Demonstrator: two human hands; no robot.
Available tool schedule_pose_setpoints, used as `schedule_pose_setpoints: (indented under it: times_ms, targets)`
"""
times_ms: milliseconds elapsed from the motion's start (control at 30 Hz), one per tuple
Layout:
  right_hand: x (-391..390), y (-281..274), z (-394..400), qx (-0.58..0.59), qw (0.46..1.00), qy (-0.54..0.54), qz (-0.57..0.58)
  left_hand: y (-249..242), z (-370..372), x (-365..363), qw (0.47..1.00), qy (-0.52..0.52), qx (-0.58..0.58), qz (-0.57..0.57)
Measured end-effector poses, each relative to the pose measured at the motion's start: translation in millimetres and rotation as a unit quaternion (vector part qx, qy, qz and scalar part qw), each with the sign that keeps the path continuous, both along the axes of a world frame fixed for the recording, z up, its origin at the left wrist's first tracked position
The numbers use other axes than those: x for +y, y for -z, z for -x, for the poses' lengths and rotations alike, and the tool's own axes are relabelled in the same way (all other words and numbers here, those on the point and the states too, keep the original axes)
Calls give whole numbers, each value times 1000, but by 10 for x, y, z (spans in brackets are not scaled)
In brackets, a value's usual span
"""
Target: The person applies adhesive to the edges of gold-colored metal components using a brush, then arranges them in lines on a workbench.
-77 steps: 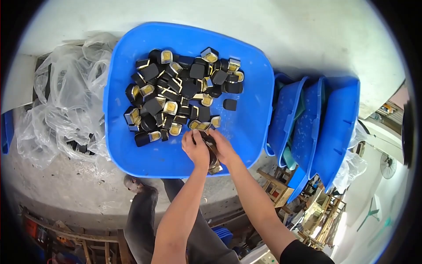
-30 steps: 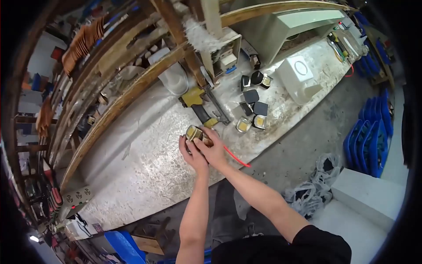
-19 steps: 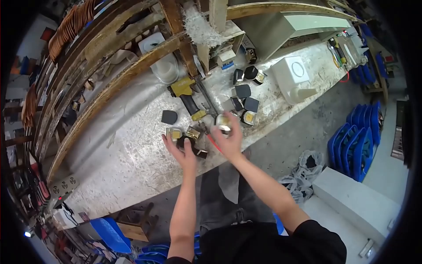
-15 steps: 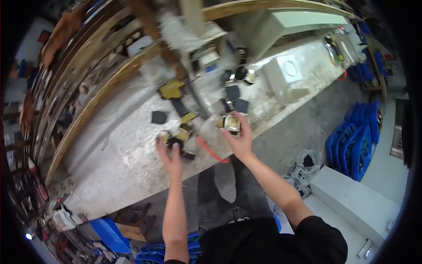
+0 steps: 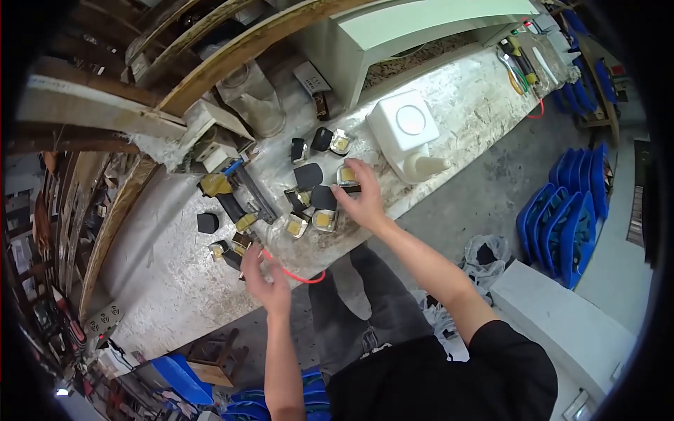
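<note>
My right hand (image 5: 364,200) curls its thumb and fingers around a small silver-rimmed block with a yellow square (image 5: 348,175) on the bench. Next to it lie a flat black piece (image 5: 324,198) and a similar silver block (image 5: 324,220). On the left, my left hand (image 5: 268,282) has its fingers apart, with nothing visible in it. Its fingertips are close to a small dark block (image 5: 241,243), partly hidden by them. A black and yellow power tool (image 5: 230,205) rests between the two groups. The red hose (image 5: 303,280) runs beside my left hand.
A white plastic jug (image 5: 400,126) stands right of the blocks, its spout toward the bench's front edge. Hand tools (image 5: 519,67) lie at the far right end. Wooden shelving (image 5: 232,52) overhangs the back. Blue bins (image 5: 565,231) are stacked on the floor.
The view has shifted, and the bench appears farther left. Relative to the pieces, my right hand has moved right, and my left hand has moved right, away from the leftmost small block.
</note>
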State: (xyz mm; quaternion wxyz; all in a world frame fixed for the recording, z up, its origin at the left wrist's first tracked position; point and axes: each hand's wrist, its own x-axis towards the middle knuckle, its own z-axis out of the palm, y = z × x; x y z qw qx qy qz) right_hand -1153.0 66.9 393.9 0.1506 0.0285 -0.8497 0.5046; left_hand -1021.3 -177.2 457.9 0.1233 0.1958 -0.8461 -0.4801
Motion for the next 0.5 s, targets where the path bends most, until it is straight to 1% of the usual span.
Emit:
schedule_pose_setpoints:
  times_ms: [100,200,300,433,500]
  targets:
    - [72,2,-9,-12,1000,6,7,-41,392,359,997,74,36,14]
    - [159,10,-4,-16,1000,-12,17,45,625,541,994,96,46,6]
    - [142,16,-18,-26,999,-35,32,84,665,588,992,113,49,2]
    - [111,-54,180,19,998,22,-59,41,663,582,991,121,52,5]
    - [47,-48,241,13,998,24,-59,35,600,563,992,122,43,4]
